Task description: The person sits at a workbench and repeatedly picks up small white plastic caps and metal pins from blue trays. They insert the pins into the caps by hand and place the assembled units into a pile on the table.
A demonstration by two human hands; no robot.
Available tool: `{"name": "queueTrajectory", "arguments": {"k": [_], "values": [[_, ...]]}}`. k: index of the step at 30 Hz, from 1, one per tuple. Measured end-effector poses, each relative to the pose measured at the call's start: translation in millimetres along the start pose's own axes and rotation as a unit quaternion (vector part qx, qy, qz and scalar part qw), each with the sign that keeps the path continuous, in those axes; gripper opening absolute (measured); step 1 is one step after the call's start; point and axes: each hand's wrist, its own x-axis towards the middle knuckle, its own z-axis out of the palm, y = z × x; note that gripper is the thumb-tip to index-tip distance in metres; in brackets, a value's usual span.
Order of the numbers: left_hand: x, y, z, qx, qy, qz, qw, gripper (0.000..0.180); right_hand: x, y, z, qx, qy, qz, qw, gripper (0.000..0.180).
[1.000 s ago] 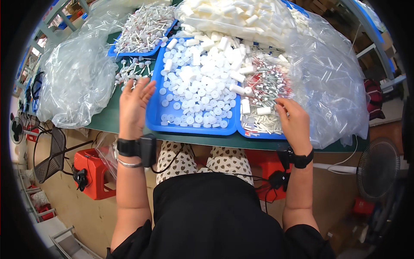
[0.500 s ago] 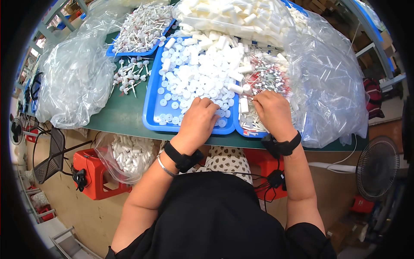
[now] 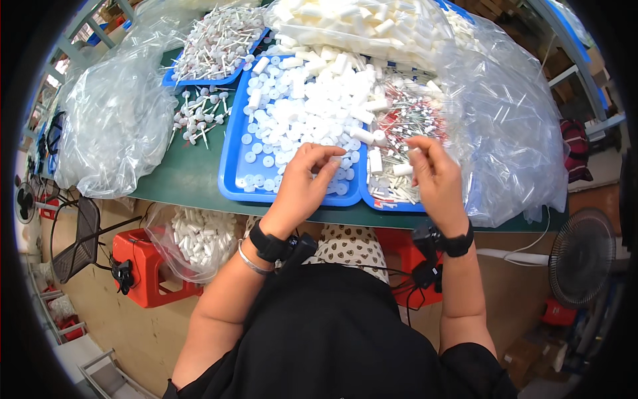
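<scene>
My left hand (image 3: 307, 178) is raised over the front of a blue tray (image 3: 229, 179) of translucent white discs (image 3: 268, 161). Its thumb and index fingertips come together on something small and pale that I cannot make out. Over the smaller blue tray (image 3: 393, 207) to the right, my right hand (image 3: 438, 179) has its thumb and fingers pinched; what they hold is too small to name. A white cylinder (image 3: 403, 169) is close beside its thumb; whether they touch I cannot tell. Thin pins with red and white parts (image 3: 415, 120) lie beyond that hand, near more white cylinders (image 3: 375, 161).
A clear bag of cream cylinders (image 3: 372, 26) rests at the back. Crumpled plastic bags (image 3: 113, 126) flank the trays. Pieces with stems (image 3: 222, 43) fill a far-left blue tray. Below the green table (image 3: 179, 179) are a red stool (image 3: 139, 269) and, at right, a fan (image 3: 581, 256).
My right hand has lifted and shifted right, uncovering a white cylinder beside it. My left hand has turned, its index finger and thumb now pointing right. The large tray has slid slightly.
</scene>
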Motion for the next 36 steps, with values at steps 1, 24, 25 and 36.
{"name": "queueTrajectory", "arguments": {"k": [1, 24, 25, 36], "values": [[-1.5, 5.7, 0.6, -0.138, -0.009, -0.091, 0.986, 0.018, -4.9, -1.2, 5.3, 0.007, -0.012, -0.029, 0.999, 0.019], [-35.2, -3.0, 19.2, -0.657, -0.078, -0.324, 0.676, 0.031, -35.8, -9.3, 29.4, -0.146, 0.01, -0.176, 0.973, 0.012], [-35.5, -2.3, 19.0, -0.657, -0.079, -0.322, 0.677, 0.03, -35.7, -9.4, 29.2, -0.148, 0.012, -0.177, 0.973, 0.012], [-37.0, 5.3, 20.9, -0.615, -0.052, -0.329, 0.714, 0.026, -36.3, -15.4, 27.2, -0.204, 0.008, -0.247, 0.947, 0.011]]}}
